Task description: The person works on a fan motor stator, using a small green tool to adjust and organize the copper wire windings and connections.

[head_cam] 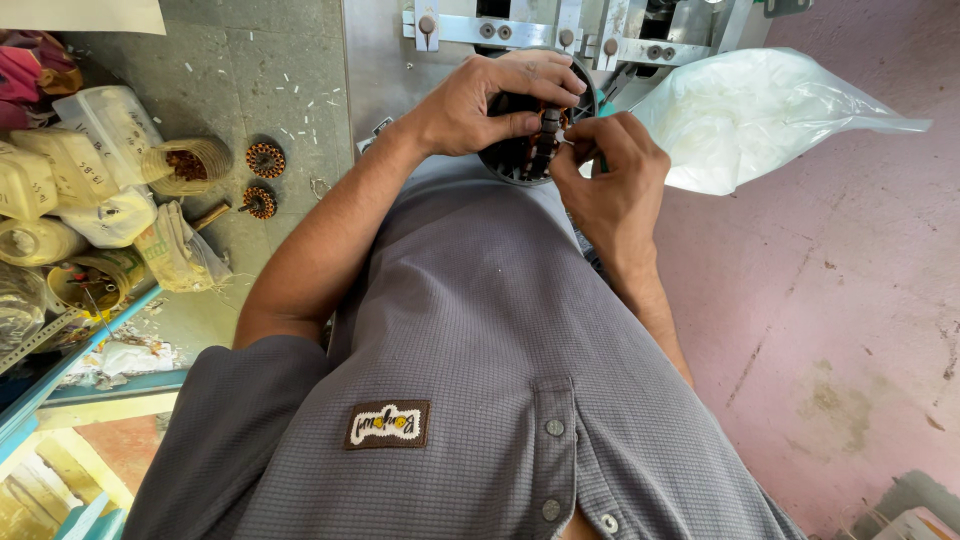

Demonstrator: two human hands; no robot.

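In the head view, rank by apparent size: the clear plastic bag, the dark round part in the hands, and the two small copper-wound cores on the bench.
1. Clear plastic bag, largest.
2. Dark round part, partly hidden by the left hand and right hand.
3. The two copper-wound cores look alike; no ranking between them.

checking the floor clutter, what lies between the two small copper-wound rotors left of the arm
In the head view, only bare grey surface with a few white scraps lies between the upper rotor and the lower rotor; they sit apart.

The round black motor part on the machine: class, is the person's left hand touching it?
Touching. The head view shows the left hand laid over the round black motor part, its fingers curled across the top edge.
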